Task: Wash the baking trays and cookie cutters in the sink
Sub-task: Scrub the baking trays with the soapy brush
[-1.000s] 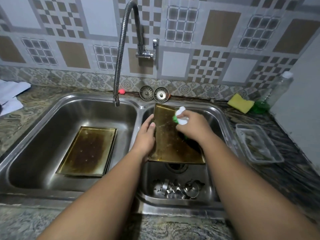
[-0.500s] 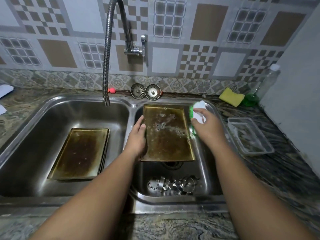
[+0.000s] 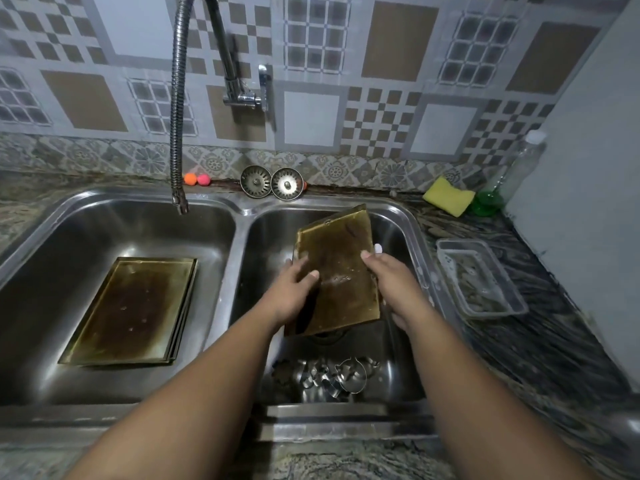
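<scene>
A brown-stained baking tray (image 3: 337, 271) is tilted up over the right basin of the steel sink (image 3: 242, 216). My left hand (image 3: 294, 292) grips its left edge, thumb on its face. My right hand (image 3: 394, 285) grips the right edge with the thumb on top. A white bit of the sponge (image 3: 378, 248) shows just behind that thumb; the rest is hidden. Several metal cookie cutters (image 3: 332, 375) lie on the floor of the right basin near me. A stack of stained trays (image 3: 131, 313) lies flat in the left basin.
The flexible faucet (image 3: 177, 133) hangs over the left basin's back edge. Two drain strainers (image 3: 272, 183) lean against the backsplash. On the right counter are a yellow sponge (image 3: 448, 200), a bottle of green liquid (image 3: 512, 174) and a clear plastic container (image 3: 481, 278).
The tray has been lifted from lying flat across the basin to a tilted position. My right hand moved from scrubbing with the sponge to gripping the tray's right edge.
</scene>
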